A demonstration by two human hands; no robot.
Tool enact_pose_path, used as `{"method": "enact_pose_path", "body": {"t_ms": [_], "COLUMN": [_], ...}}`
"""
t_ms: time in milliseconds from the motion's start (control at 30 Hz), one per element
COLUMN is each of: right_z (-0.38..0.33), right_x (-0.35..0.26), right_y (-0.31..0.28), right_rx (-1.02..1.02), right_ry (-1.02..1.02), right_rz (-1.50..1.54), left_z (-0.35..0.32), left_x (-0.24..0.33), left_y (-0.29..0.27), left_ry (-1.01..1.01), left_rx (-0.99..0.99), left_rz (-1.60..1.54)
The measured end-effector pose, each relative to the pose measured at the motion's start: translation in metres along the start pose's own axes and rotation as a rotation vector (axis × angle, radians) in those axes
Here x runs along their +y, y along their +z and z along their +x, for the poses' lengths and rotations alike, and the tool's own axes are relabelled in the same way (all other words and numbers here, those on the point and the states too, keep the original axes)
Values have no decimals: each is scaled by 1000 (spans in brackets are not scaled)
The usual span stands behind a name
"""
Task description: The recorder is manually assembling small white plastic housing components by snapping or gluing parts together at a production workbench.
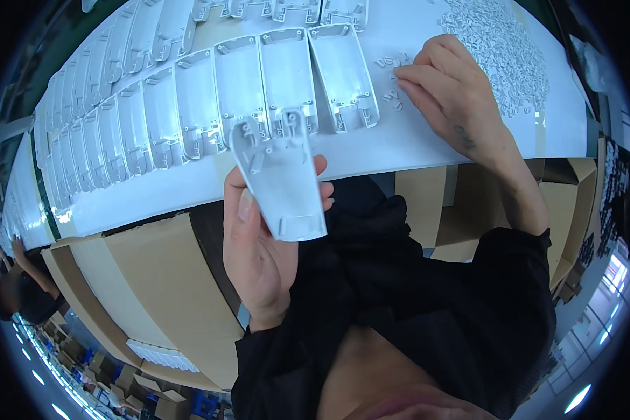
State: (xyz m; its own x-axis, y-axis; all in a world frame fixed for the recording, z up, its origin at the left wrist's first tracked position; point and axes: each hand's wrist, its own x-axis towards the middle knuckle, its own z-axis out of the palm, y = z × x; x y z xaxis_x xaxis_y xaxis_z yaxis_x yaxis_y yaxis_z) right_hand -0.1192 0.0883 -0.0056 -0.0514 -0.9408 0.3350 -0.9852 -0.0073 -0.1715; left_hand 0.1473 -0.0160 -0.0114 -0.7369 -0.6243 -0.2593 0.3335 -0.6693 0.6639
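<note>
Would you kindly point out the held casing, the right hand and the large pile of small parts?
Held casing (280,178): head view, middle of its inner face.
Right hand (458,96): head view, back of the hand.
Large pile (509,59): head view, near its middle.

Left hand (259,259): palm up, fingers (320,164) bent in a grip, thumb (245,208) along the side.
Left wrist (269,315): close to the body.
Right hand (462,98): stretched out farther, back up, fingertips (401,72) bunched near the thumb.
</note>
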Motion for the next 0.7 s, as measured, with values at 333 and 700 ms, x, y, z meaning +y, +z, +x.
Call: {"method": "enact_pose_path", "body": {"t_ms": [333, 700], "right_z": [24, 43], "right_x": [-5, -34], "right_y": [-17, -41], "right_rx": [-219, -130], "right_ry": [49, 401], "right_rz": [-174, 662], "left_z": [8, 25], "left_x": [8, 14], "left_y": [11, 40], "left_ry": [74, 146], "left_rx": [-38, 21], "left_rz": [93, 244]}}
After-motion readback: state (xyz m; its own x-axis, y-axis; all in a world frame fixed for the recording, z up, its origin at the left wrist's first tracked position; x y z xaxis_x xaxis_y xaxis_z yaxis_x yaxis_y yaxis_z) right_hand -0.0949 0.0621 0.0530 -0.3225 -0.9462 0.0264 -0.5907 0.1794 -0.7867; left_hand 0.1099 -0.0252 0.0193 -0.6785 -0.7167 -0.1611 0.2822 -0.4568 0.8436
